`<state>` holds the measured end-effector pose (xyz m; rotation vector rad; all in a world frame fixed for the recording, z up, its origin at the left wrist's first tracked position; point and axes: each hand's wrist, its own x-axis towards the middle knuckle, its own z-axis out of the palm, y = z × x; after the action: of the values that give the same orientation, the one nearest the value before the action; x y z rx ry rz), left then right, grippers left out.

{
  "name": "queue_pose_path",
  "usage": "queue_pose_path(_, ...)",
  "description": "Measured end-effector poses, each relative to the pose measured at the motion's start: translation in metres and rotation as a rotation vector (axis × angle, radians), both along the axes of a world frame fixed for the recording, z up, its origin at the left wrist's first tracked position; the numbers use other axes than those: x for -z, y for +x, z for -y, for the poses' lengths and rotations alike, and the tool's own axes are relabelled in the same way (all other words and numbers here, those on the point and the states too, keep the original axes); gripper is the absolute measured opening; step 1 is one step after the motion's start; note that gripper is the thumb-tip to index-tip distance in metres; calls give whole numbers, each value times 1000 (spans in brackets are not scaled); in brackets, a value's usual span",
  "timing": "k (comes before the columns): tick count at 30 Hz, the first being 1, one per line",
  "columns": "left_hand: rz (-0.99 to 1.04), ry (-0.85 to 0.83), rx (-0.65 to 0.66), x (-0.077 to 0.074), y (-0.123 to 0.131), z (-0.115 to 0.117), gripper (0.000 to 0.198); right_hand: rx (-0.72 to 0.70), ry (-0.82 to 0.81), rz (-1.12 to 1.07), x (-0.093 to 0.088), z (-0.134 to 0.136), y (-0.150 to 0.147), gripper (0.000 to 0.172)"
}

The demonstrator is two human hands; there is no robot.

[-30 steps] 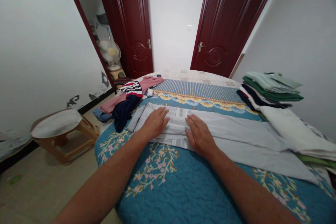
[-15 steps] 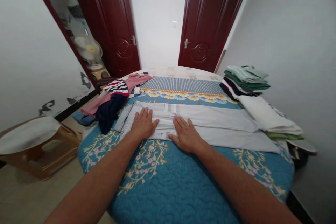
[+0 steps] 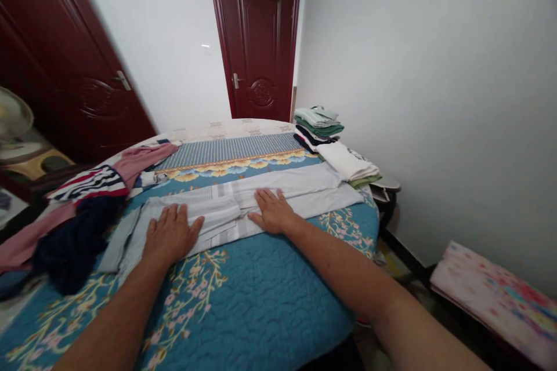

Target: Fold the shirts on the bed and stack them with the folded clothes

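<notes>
A long, light grey garment with pale stripes lies stretched across the table, folded lengthwise into a narrow strip. My left hand rests flat on its striped left part, fingers spread. Further right, my right hand presses palm down on the garment's middle, just past a grey band, with its fingers out. Some small creases show in the cloth between the two hands. Neither hand grips anything.
A blue quilted floral cover lies on the round table. Loose pink, striped and navy clothes lie at the left. Folded clothes are stacked at the far right, near a folded white garment. A pink floral cloth is at lower right.
The view has turned to the right. My right hand has slid rightward along the garment, so the hands are farther apart. Both stay flat on the cloth.
</notes>
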<state>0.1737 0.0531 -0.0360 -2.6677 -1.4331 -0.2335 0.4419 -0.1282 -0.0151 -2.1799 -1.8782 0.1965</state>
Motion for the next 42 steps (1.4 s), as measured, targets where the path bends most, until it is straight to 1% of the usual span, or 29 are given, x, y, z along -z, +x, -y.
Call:
queue_pose_path(3, 2, 6, -10, 0, 1, -1, 89, 83, -7, 33, 3, 9, 22, 87)
queue_pose_path(6, -12, 8, -19, -2, 3, 2, 87, 185, -26, 59, 5, 23, 51, 87)
queue_pose_path(11, -52, 30, -68, -15, 4, 14, 87, 428, -48, 84, 7, 59, 108, 83)
queue_pose_path(13, -68, 57, -61, -22, 9, 18, 83, 530, -34, 109, 8, 75, 126, 80)
queue_pose_path(15, -65, 98, 12, -26, 20, 22, 75, 617, 26, 154, 7, 87, 139, 73)
queue_pose_path(17, -40, 120, 151, -28, 38, 28, 70, 709, 93, 187, 4, 97, 146, 61)
queue_pose_path(19, -16, 79, 309, -25, 60, 37, 65, 821, 145, 190, -1, 103, 151, 51)
queue_pose_path(21, -8, 19, 409, -20, 79, 48, 62, 952, 181, 183, -6, 109, 157, 47)
queue_pose_path(23, -10, -8, 418, -14, 91, 58, 63, 1078, 206, 174, -10, 116, 163, 46)
queue_pose_path(25, -18, -12, 393, -9, 95, 65, 66, 1164, 205, 145, -11, 122, 170, 46)
queue_pose_path(28, -33, -22, 387, -6, 93, 66, 68, 1208, 199, 97, -10, 128, 178, 49)
queue_pose_path(32, -17, -1, 383, -5, 91, 63, 69, 1240, 158, 37, -8, 127, 187, 57)
queue_pose_path(34, -4, 12, 384, -3, 91, 62, 69, 1234, 126, -5, -9, 125, 193, 62)
queue_pose_path(37, 13, 12, 386, -1, 92, 62, 68, 1184, 96, -75, -13, 121, 204, 69)
queue_pose_path(39, 22, 6, 389, -1, 92, 62, 69, 1142, 89, -100, -16, 119, 211, 67)
queue_pose_path(42, 35, -2, 394, -2, 92, 63, 70, 1093, 86, -115, -18, 116, 219, 56)
